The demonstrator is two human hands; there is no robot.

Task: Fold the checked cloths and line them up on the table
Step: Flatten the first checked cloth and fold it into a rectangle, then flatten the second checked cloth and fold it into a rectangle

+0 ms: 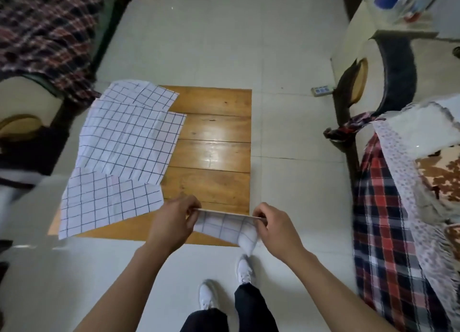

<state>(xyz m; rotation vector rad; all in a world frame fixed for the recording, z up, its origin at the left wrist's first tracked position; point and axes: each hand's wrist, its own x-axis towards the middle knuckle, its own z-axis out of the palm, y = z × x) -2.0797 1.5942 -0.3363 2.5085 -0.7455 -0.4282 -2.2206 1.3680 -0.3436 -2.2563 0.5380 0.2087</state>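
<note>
- Nearest the camera: the person's own legs in dark trousers and white shoes (245,269) on the pale tiled floor (286,182), standing at the near edge of the wooden table (214,132).
- Both hands are up at that near edge. The left hand (171,222) and right hand (276,228) each pinch one end of a folded checked cloth (225,227), thumb against curled fingers, and its top edge is pulled tight into a straight line between them.
- The rest of that cloth hangs below the line and one lower corner droops past the table edge, so it looks thin, light and totally floppy. No stiffness at all, it'll sag wherever it isn't held.
- Best grab is probably just what's happening: the two top corners, kept taut. Let one go and the fold likely slides apart.
- Further back on the left side of the table there are three more checked cloths lying open and overlapping: a near one (109,202) hanging over the corner, a middle one (129,145), a far one (142,95). All creased, none folded yet, so the job looks early on.
- Right half of the table is bare wood, seemingly where the line-up goes.
- Around the edges: plaid fabric (383,219) draped over furniture on the right, a power strip (321,90) on the floor beyond.
</note>
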